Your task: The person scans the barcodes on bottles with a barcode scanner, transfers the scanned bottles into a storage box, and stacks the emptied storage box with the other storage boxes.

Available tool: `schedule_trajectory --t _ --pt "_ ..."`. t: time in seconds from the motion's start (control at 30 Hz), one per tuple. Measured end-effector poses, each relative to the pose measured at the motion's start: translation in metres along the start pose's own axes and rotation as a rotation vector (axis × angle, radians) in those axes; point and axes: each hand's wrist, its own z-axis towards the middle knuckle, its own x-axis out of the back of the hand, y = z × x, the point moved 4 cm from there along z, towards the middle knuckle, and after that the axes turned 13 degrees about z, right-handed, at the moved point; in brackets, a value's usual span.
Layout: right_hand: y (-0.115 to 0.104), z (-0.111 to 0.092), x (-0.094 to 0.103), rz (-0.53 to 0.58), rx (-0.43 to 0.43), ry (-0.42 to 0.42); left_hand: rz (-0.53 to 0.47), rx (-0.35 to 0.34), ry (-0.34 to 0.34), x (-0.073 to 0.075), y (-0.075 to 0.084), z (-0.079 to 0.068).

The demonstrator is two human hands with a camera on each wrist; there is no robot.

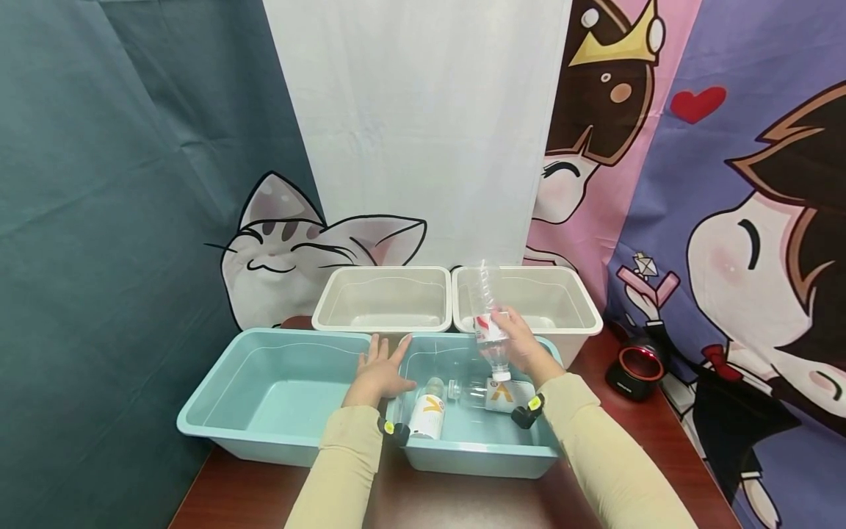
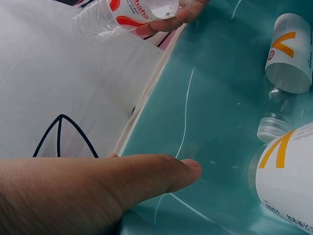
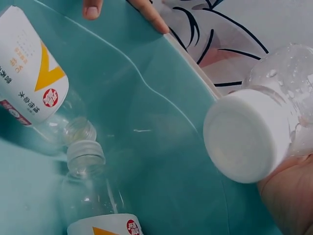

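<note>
My right hand (image 1: 523,345) grips a clear plastic bottle (image 1: 490,328) with a red-and-white label. The bottle is tilted, with its white cap (image 3: 244,137) pointing down, above the right blue bin (image 1: 479,457). Inside that bin lie two clear bottles with white labels and an orange mark: one label-wrapped bottle (image 1: 428,416) at the left, and another bottle (image 1: 507,395) lying crosswise at the right. Fingers spread, my left hand (image 1: 378,378) rests at the adjoining rims of the two blue bins. Its thumb (image 2: 166,171) extends over the right bin.
The left blue bin (image 1: 264,433) stands beside the right one. Behind them are two off-white bins, a left one (image 1: 383,325) and a right one (image 1: 584,317). A black device with a red ring (image 1: 637,367) sits on the brown table (image 1: 258,499). Printed curtains hang behind.
</note>
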Motion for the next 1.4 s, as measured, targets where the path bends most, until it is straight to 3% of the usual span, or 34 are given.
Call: schedule_trajectory --t 0.27,0.37,0.77,1.17,1.4 --pt "-0.0028 0.002 0.0041 0.11 0.036 -0.066 0.001 0.0 0.003 -0.001 0.0 0.0011" --pt "-0.0046 0.0013 0.0032 0.105 0.038 -0.087 -0.001 0.0 0.003 -0.0007 0.0001 0.0009" --pt "-0.0071 -0.0029 0.0022 0.063 -0.036 0.072 -0.005 0.008 0.015 -0.0004 0.001 0.0" --pt "-0.0034 -0.0001 0.0036 0.059 -0.003 0.053 -0.004 0.012 0.003 -0.003 0.0003 0.0003" --pt "-0.0044 0.0008 0.0082 0.141 0.031 0.077 -0.003 0.009 0.012 -0.0018 0.0008 0.0009"
